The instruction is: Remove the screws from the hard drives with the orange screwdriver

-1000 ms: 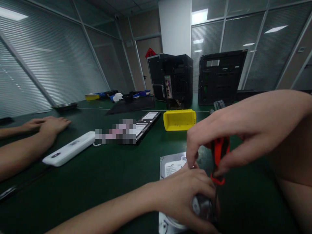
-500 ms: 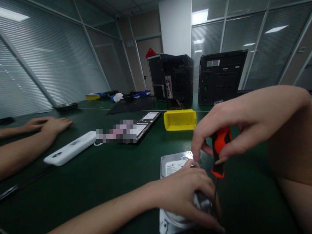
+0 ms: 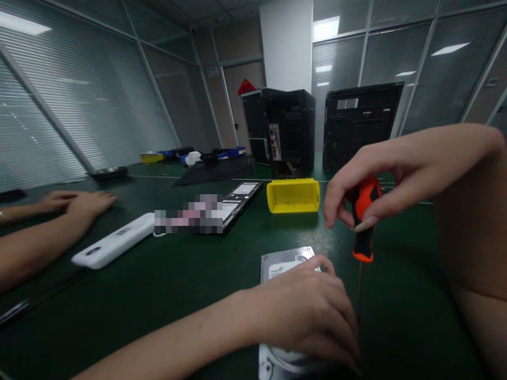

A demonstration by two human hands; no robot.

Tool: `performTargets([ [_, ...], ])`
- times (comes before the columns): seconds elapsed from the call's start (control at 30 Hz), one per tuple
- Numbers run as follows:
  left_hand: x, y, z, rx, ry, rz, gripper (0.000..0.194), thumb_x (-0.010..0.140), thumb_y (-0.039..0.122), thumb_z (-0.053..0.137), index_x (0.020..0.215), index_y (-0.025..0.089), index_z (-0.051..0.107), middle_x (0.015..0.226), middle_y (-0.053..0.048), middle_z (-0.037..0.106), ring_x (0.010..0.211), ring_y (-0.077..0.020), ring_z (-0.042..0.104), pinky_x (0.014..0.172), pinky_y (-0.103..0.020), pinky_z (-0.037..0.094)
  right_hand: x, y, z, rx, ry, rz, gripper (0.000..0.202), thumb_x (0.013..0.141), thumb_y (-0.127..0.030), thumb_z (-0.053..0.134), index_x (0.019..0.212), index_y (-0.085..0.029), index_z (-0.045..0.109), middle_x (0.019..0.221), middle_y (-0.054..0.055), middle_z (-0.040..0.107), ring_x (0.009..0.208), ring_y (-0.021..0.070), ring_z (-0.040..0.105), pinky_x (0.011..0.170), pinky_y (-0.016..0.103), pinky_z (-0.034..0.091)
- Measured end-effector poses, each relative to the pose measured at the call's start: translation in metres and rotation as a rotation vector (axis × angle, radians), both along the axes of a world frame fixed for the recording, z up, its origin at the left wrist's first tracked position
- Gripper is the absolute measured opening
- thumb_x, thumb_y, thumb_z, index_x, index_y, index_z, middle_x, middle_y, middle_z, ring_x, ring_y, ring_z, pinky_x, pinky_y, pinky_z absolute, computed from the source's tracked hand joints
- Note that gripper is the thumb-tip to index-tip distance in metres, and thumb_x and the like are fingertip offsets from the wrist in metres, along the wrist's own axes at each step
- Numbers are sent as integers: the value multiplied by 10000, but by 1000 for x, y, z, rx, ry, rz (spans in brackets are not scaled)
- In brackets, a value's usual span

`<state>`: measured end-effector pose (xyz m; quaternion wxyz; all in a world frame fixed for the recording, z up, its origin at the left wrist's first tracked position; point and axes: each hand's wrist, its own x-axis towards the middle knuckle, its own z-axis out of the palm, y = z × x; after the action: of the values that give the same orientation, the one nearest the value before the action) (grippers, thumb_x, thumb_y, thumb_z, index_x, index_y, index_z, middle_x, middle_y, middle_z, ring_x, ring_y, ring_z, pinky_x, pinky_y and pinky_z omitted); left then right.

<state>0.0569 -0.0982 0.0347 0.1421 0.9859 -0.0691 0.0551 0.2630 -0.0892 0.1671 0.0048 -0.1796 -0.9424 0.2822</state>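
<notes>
A silver hard drive (image 3: 271,365) with a white label lies on the green table in front of me. My left hand (image 3: 307,311) rests across it, its fingers curled over the right edge and hiding much of the top. In my right hand (image 3: 396,169) is a screwdriver (image 3: 363,244) with an orange and black handle, gripped near the top between thumb and fingers. Its thin shaft points down just right of the drive and my left hand; the tip is too dim to make out.
Beyond the drive stands a yellow bin (image 3: 293,196) with small bits inside. More drives (image 3: 241,199) lie left of it, near a white power strip (image 3: 114,240). Black computer cases (image 3: 295,132) stand behind. Another person's hands (image 3: 87,203) rest at the left.
My right hand has risen and moved slightly right, lifting the screwdriver away from the drive's edge. My left hand stays on the drive, its fingers drawn in a little.
</notes>
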Motion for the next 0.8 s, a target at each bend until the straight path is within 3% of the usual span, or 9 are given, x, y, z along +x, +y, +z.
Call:
performTargets([
  [0.4,-4,-11,-9,410,-152,-31,176,891,263,480,822,206,632,933,30,640,834,-119,526,731,-276,387,6,1,4,-60,-2,-98,333,809,-207,564,1139,-173,589,1001,36,635,851,114,610,696,161,474],
  [0.63,4,-23,7,537,-12,22,152,841,270,556,989,253,587,973,20,570,829,-122,489,622,-263,386,6,2,4,-57,-1,-111,326,803,-207,570,1127,-178,596,987,30,640,846,120,612,688,165,476],
  [0.8,9,-32,9,601,55,2,152,800,232,582,950,235,608,873,0,572,829,-132,490,632,-255,389,8,3,5,-45,-15,-141,328,800,-215,575,1126,-187,596,984,26,640,854,120,609,701,168,473],
])
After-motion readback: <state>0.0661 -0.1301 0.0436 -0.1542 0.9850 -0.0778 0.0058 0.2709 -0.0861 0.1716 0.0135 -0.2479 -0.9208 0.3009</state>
